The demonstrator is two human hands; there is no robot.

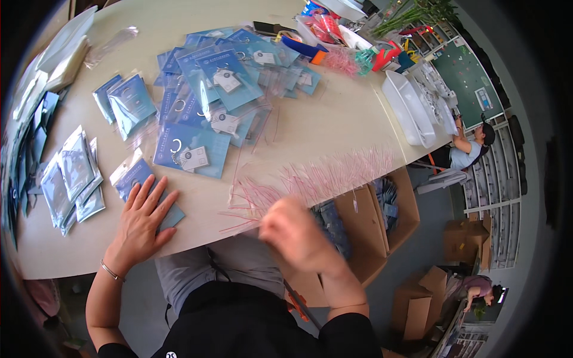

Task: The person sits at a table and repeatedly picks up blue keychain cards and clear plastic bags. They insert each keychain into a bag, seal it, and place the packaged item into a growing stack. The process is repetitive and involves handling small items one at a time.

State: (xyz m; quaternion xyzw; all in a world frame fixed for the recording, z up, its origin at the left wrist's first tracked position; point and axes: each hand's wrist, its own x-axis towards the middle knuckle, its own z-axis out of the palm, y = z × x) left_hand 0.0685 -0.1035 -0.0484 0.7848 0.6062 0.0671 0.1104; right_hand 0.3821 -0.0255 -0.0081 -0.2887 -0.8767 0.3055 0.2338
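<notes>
My left hand (141, 218) lies flat with its fingers spread. It presses on a blue card in a clear plastic sleeve (136, 172) on the table. Over the table's front edge, my right hand (292, 230) is smeared by motion, and what its fingers do cannot be made out. It is nearest to a long row of thin pink-red strips (286, 185) lying along that edge. Beyond the left hand, a pile of blue carded packets (233, 77) is heaped up. Several show a metal ring and a small white tag, such as this keyring packet (190, 156).
Stacks of bagged blue packets (74, 173) stand at the left. A white plastic tub (409, 107) sits at the table's right end. Coloured scissors and tools crowd the far side. Below the edge stands an open cardboard box (364, 227) with packets. Another person (468, 146) sits further right.
</notes>
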